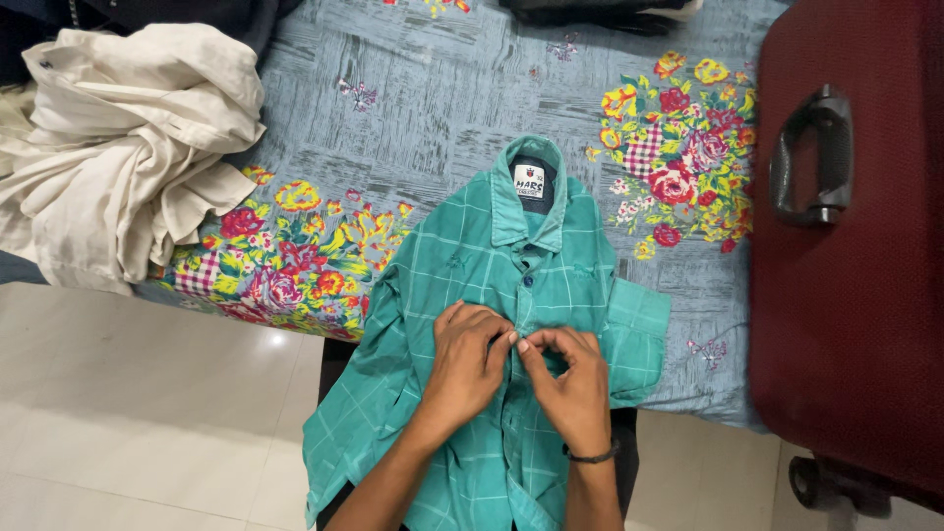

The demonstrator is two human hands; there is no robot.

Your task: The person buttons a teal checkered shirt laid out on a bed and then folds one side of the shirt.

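A teal checked shirt [462, 265] lies face up over the edge of a bed, collar pointing away from me, its lower part hanging toward the floor. My left hand [467, 359] and my right hand [570, 383] meet at the shirt's front placket, fingertips pinched together on the fabric around a button. A dark button shows just above them on the placket. My right wrist wears a thin black band.
The bed has a grey-blue sheet [433, 88] printed with bright flowers. A crumpled cream garment [118, 147] lies at the left. A maroon suitcase [855, 246] with a black handle stands at the right. Pale tiled floor [147, 413] shows below.
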